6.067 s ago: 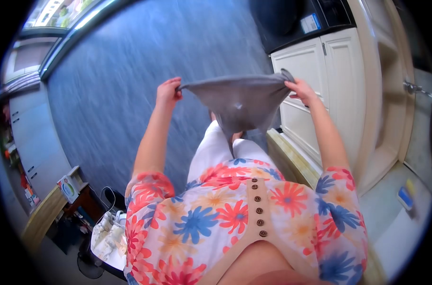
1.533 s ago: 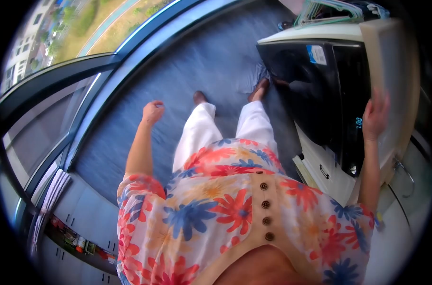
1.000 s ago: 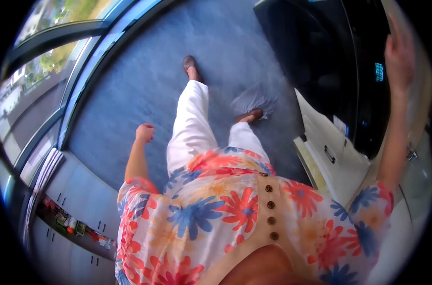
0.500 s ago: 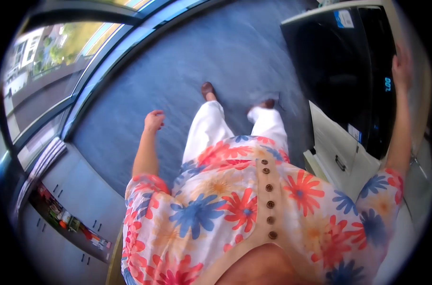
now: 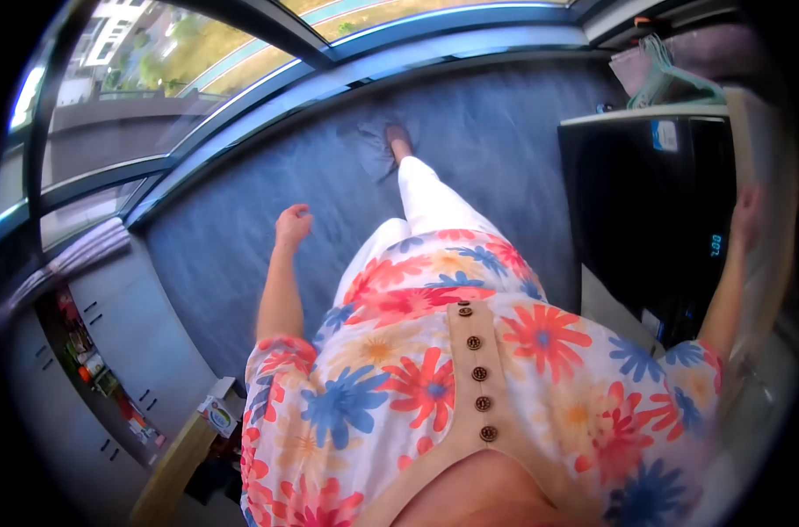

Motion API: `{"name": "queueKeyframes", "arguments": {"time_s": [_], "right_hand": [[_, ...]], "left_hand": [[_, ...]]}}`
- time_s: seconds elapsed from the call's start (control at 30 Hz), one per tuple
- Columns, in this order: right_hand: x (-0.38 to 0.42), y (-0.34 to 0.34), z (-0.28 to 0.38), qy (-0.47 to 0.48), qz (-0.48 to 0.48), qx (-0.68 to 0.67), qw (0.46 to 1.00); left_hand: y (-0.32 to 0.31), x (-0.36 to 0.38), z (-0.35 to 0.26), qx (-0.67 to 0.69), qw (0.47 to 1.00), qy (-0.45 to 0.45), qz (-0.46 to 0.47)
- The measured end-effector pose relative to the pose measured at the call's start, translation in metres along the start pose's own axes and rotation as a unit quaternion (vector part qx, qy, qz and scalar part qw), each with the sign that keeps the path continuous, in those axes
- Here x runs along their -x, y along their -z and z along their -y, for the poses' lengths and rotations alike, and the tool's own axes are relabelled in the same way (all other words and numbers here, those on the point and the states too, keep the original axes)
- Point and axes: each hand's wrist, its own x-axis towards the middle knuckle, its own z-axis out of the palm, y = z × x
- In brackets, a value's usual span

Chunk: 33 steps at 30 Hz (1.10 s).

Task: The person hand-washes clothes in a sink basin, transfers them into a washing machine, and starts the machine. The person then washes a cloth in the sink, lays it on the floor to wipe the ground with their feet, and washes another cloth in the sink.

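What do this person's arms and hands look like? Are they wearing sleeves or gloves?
Both arms are bare below short sleeves of a white blouse printed with red, orange and blue flowers. The left hand and right hand are bare: no gloves, and no rings or watch that I can make out.

Floral buttoned blouse (image 5: 434, 386), white trousers (image 5: 426, 198)

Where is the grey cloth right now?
The grey cloth lies on the blue floor under the person's forward foot, near the window frame, upper centre.
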Motion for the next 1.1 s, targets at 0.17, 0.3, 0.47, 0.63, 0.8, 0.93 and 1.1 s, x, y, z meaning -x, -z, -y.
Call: {"name": "queueKeyframes", "arguments": {"time_s": [0.17, 0.3, 0.47, 0.63, 0.8, 0.93, 1.1], "right_hand": [[0.016, 0.02, 0.019, -0.023, 0.013, 0.018, 0.999], [0.0, -0.001, -0.008, 0.025, -0.035, 0.015, 0.999], [0.007, 0.013, -0.006, -0.019, 0.0, 0.03, 0.999], [0.022, 0.046, 0.035, -0.035, -0.003, 0.055, 0.998], [0.025, 0.065, 0.066, -0.065, 0.001, 0.043, 0.997], [0.022, 0.092, 0.085, -0.087, 0.049, 0.037, 0.994], [0.01, 0.094, 0.101, 0.015, -0.101, 0.026, 0.994]], "left_hand": [[0.011, 0.014, -0.004, -0.029, 0.998, -0.011, 0.058], [0.006, 0.009, 0.01, -0.025, 0.998, 0.021, 0.049], [-0.002, -0.002, 0.019, -0.05, 0.996, 0.029, 0.062], [0.004, -0.017, -0.014, -0.11, 0.987, 0.018, 0.118], [-0.007, -0.037, -0.05, -0.039, 0.985, 0.023, 0.168], [-0.024, -0.024, -0.058, -0.064, 0.972, 0.023, 0.224], [-0.027, -0.003, -0.036, -0.054, 0.972, 0.052, 0.225]]}}
